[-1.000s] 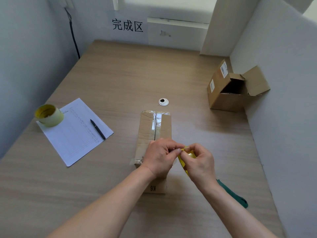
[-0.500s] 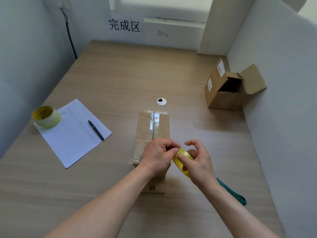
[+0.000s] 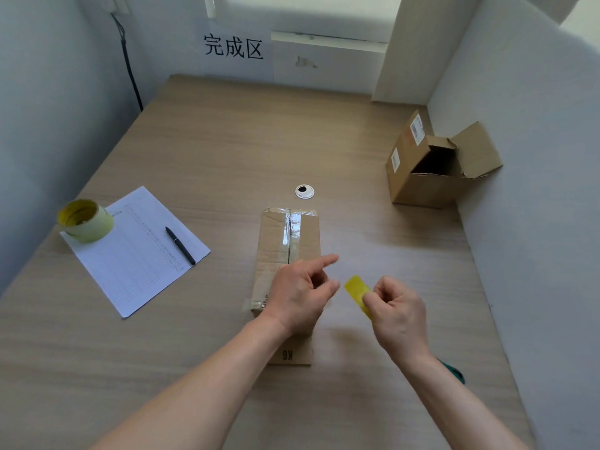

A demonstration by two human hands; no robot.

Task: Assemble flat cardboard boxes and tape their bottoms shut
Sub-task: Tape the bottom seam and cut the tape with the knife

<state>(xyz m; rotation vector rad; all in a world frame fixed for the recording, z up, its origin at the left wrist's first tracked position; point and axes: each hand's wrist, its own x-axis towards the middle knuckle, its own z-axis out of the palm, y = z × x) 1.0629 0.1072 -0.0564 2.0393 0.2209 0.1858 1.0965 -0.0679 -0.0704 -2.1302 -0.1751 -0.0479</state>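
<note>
At left of frame a tape roll [image 3: 85, 219] sits on the corner of a lined sheet [image 3: 136, 250], a pen [image 3: 180, 245] lying on it. Centre frame, the cardboard box [image 3: 289, 251] lies on the table [image 3: 194, 141], clear tape along its seam — the left hand [image 3: 300, 292] hovers over its near end, forefinger extended, holding nothing. Right of it, apart, the right hand [image 3: 397, 315] pinches a yellow card-like piece [image 3: 356, 291]; a second, open box [image 3: 428, 167] stands at upper right against the wall.

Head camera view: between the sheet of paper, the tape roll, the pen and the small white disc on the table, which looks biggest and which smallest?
Largest to smallest as they look:
1. sheet of paper
2. tape roll
3. pen, long but thin
4. white disc
Pen versus disc is close.
</note>
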